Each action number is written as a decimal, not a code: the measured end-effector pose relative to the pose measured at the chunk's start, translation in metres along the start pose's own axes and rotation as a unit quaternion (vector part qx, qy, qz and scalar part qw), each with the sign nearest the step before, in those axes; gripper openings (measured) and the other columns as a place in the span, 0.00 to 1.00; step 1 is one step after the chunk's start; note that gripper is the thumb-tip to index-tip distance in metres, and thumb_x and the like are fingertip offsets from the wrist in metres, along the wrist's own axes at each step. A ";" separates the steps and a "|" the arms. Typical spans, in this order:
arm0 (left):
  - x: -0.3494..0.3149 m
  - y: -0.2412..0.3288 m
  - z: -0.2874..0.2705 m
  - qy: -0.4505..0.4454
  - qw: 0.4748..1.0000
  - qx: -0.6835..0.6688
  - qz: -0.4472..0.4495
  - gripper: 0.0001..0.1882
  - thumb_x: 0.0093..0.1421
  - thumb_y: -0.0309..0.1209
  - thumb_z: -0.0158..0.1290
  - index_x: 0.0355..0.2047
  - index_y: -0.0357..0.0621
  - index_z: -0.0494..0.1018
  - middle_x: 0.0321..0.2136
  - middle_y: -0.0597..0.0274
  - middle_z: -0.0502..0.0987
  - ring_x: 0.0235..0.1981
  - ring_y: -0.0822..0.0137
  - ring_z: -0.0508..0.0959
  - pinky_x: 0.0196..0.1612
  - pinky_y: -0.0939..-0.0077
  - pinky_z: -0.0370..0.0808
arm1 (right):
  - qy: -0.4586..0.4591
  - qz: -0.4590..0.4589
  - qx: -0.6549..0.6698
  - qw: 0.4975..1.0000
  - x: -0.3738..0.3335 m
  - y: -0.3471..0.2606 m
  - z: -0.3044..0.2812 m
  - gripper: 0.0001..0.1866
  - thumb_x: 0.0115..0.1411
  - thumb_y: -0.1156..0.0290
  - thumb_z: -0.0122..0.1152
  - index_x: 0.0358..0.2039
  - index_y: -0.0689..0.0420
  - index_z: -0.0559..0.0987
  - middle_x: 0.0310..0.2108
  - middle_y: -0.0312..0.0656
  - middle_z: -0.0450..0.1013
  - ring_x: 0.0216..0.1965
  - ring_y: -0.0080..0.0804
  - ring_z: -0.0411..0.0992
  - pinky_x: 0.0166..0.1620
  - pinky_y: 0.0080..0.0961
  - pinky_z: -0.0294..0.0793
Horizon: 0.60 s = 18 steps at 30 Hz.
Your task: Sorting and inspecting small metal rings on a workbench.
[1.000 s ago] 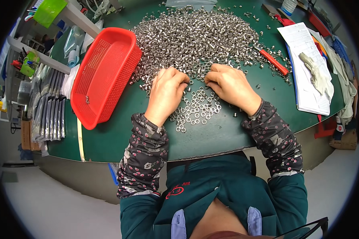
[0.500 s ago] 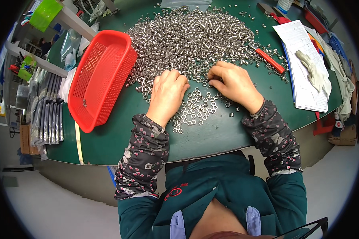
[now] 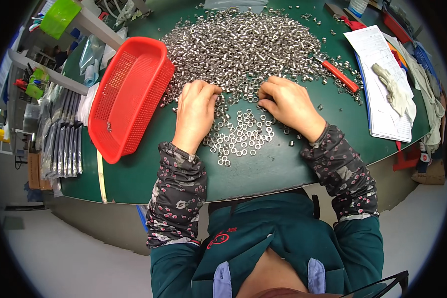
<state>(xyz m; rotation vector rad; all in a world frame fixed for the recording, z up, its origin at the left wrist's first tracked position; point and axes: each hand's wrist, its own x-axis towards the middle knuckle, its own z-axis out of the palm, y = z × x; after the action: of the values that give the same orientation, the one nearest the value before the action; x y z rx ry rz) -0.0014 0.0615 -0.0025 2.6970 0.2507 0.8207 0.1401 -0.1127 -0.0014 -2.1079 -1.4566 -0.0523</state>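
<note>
A big heap of small shiny metal rings (image 3: 243,47) spreads over the green table. In front of it, closer to me, lies a loose single layer of rings (image 3: 241,134). My left hand (image 3: 193,110) rests at the heap's near left edge, fingers curled and bent toward the rings. On the other side, my right hand (image 3: 289,103) has its fingers curled with thumb and forefinger close together at the heap's near edge. Whatever either set of fingertips holds, if anything, is too small or hidden to make out.
A red perforated plastic basket (image 3: 129,99) stands at the left, a few rings inside. A red-handled tool (image 3: 340,75) lies at the heap's right edge. Papers (image 3: 382,84) with a pale glove (image 3: 390,89) lie farther right. Bagged dark parts (image 3: 64,141) are stacked at far left.
My left hand has shifted left and slightly away from me, off the loose rings. My right hand stays almost in place. The whole view has shifted a little.
</note>
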 end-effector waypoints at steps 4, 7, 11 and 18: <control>-0.001 -0.002 -0.003 -0.045 0.998 -0.041 -0.008 0.04 0.52 0.23 0.55 0.30 0.41 0.75 0.30 0.61 0.72 0.37 0.59 0.70 0.42 0.69 0.68 | -0.022 -0.001 0.006 1.000 -0.001 0.001 -0.004 0.04 0.50 0.71 0.62 0.25 0.55 0.75 0.28 0.39 0.70 0.37 0.40 0.72 0.37 0.38 0.71; -0.002 -0.001 -0.003 -0.082 0.996 -0.034 0.003 0.05 0.50 0.24 0.58 0.28 0.41 0.76 0.29 0.62 0.71 0.36 0.60 0.70 0.42 0.70 0.68 | 0.004 -0.025 -0.007 1.000 -0.002 0.005 0.001 0.04 0.50 0.72 0.61 0.25 0.56 0.75 0.27 0.39 0.70 0.36 0.40 0.71 0.36 0.37 0.71; -0.002 0.002 -0.005 -0.100 0.995 -0.030 0.005 0.05 0.49 0.24 0.58 0.28 0.41 0.76 0.29 0.62 0.71 0.36 0.60 0.70 0.43 0.70 0.68 | 0.025 -0.044 -0.010 0.999 0.000 0.005 0.003 0.03 0.50 0.73 0.59 0.27 0.56 0.74 0.27 0.39 0.70 0.34 0.40 0.71 0.35 0.37 0.71; -0.003 0.003 -0.007 -0.135 0.986 -0.087 0.034 0.04 0.50 0.24 0.57 0.29 0.42 0.76 0.28 0.62 0.73 0.35 0.60 0.71 0.42 0.69 0.69 | 0.047 -0.037 0.046 0.997 0.001 -0.008 0.002 0.03 0.50 0.74 0.58 0.27 0.56 0.74 0.26 0.39 0.70 0.34 0.40 0.72 0.34 0.37 0.71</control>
<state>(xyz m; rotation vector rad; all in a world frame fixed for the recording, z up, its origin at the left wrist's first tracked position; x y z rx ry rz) -0.0076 0.0596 0.0031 2.6221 0.0226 0.4614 0.1331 -0.1087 0.0011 -1.9519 -1.4527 -0.1082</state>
